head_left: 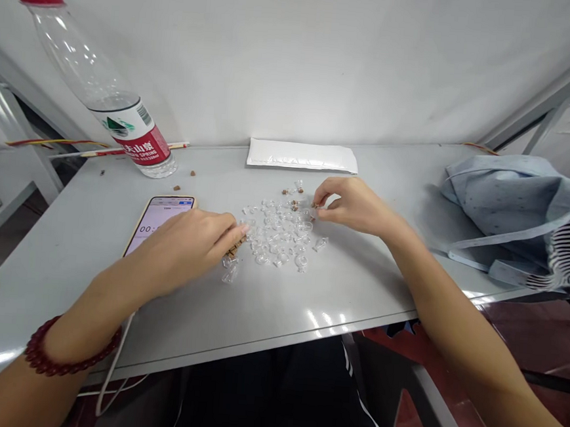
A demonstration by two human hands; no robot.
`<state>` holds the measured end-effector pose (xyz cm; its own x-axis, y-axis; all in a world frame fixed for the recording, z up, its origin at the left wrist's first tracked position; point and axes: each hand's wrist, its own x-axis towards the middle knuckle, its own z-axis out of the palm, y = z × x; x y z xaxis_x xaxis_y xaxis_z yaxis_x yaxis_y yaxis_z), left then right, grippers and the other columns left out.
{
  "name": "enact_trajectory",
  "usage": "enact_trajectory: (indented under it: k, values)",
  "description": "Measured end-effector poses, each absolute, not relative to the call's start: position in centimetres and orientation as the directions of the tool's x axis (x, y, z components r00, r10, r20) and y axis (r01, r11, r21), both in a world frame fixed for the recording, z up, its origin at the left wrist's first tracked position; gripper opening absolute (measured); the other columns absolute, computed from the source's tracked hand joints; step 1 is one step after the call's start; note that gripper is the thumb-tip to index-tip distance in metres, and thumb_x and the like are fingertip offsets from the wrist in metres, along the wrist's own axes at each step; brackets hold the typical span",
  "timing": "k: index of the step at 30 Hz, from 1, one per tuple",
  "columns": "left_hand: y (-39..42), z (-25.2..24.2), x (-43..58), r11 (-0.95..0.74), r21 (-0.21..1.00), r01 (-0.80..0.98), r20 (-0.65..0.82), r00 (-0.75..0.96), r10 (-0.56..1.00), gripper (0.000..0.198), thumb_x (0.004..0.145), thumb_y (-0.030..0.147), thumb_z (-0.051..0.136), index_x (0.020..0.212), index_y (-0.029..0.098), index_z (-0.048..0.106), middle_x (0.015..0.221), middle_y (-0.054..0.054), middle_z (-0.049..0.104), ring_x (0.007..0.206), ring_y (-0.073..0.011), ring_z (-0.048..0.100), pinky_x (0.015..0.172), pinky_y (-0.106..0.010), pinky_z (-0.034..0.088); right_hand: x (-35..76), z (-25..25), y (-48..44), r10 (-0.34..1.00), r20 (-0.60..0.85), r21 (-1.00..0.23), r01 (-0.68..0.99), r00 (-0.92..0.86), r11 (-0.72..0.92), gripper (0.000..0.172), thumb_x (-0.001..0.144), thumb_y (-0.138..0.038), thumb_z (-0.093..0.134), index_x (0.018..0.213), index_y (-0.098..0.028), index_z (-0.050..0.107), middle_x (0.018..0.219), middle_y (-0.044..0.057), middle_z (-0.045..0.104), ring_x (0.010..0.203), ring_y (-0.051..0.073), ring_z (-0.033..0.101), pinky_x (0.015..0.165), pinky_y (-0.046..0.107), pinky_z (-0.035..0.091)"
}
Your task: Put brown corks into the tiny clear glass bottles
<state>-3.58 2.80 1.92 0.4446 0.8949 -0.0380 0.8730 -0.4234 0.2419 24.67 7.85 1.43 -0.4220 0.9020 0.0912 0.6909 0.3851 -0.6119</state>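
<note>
A loose pile of tiny clear glass vials (276,236) lies in the middle of the grey table between my hands. My left hand (188,248) rests at the pile's left edge, its fingers curled around a brown cork piece (233,249). Just below them lies a single glass vial (229,273). My right hand (352,205) reaches in from the right at the pile's upper edge. Its thumb and forefinger pinch something tiny (315,204), probably a cork. A few small corks (291,197) lie near those fingertips.
A phone (159,220) showing a timer lies partly under my left hand. A plastic water bottle (107,88) lies at the back left, a white padded envelope (303,156) at the back, and a blue cloth with striped fabric (512,211) on the right.
</note>
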Motion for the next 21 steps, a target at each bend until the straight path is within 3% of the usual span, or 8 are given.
enact_trajectory:
  k: [2, 5, 8, 11, 16, 21]
  values:
    - [2.4, 2.1, -3.0, -0.421, 0.334, 0.843, -0.068, 0.467, 0.882, 0.046, 0.101, 0.048, 0.032, 0.068, 0.022, 0.051, 0.06, 0.002, 0.059, 0.054, -0.0164, 0.051, 0.062, -0.033, 0.036, 23.6, 1.7, 6.6, 0.854, 0.219, -0.654, 0.578, -0.471, 0.487, 0.011, 0.071, -0.006, 0.063, 0.077, -0.016, 0.065, 0.088, 0.005, 0.066, 0.081, 0.018, 0.062, 0.068, 0.031, 0.051]
    - [1.9, 2.4, -2.1, -0.376, 0.507, 0.776, -0.125, 0.498, 0.858, 0.041, 0.101, 0.052, 0.034, 0.087, 0.023, 0.059, 0.064, 0.004, 0.06, 0.056, -0.0155, 0.054, 0.055, -0.029, 0.036, 21.6, 1.3, 4.7, 0.713, 0.377, -0.604, 0.426, -0.591, 0.673, 0.01, 0.08, -0.01, 0.062, 0.085, -0.018, 0.064, 0.096, 0.005, 0.065, 0.083, 0.017, 0.061, 0.074, 0.031, 0.052]
    - [1.4, 2.5, -1.3, -0.376, 0.583, 0.72, -0.105, 0.526, 0.844, 0.041, 0.101, 0.051, 0.035, 0.079, 0.022, 0.055, 0.061, 0.004, 0.056, 0.054, -0.0141, 0.05, 0.051, -0.028, 0.035, 20.1, 0.5, 3.5, 0.559, 0.518, -0.479, 0.322, -0.648, 0.817, 0.002, 0.09, -0.019, 0.061, 0.091, -0.018, 0.062, 0.099, 0.008, 0.064, 0.089, 0.019, 0.06, 0.074, 0.032, 0.052]
    - [1.3, 2.3, -0.8, -0.431, 0.572, 0.698, -0.027, 0.541, 0.84, 0.041, 0.101, 0.04, 0.033, 0.065, 0.022, 0.043, 0.056, 0.003, 0.05, 0.049, -0.0126, 0.044, 0.05, -0.028, 0.034, 19.6, -0.2, 3.4, 0.486, 0.563, -0.384, 0.309, -0.668, 0.87, 0.005, 0.094, -0.02, 0.056, 0.093, -0.017, 0.061, 0.097, 0.01, 0.064, 0.088, 0.019, 0.058, 0.073, 0.033, 0.052]
    - [1.4, 1.9, -0.8, -0.534, 0.507, 0.677, 0.084, 0.577, 0.812, 0.038, 0.098, 0.031, 0.034, 0.061, 0.022, 0.036, 0.052, 0.004, 0.043, 0.047, -0.0117, 0.037, 0.049, -0.029, 0.03, 20.0, -0.4, 4.3, 0.468, 0.492, -0.266, 0.385, -0.734, 0.884, 0.012, 0.094, -0.017, 0.051, 0.086, -0.018, 0.06, 0.091, 0.009, 0.064, 0.083, 0.021, 0.055, 0.071, 0.037, 0.049]
    - [1.6, 2.2, -2.3, -0.481, 0.464, 0.744, 0.038, 0.526, 0.85, 0.039, 0.098, 0.034, 0.039, 0.062, 0.021, 0.044, 0.052, 0.004, 0.045, 0.048, -0.0122, 0.039, 0.049, -0.029, 0.03, 21.4, -0.4, 5.6, 0.597, 0.445, -0.359, 0.478, -0.667, 0.802, 0.009, 0.089, -0.015, 0.055, 0.086, -0.017, 0.063, 0.093, 0.01, 0.065, 0.087, 0.022, 0.056, 0.074, 0.037, 0.048]
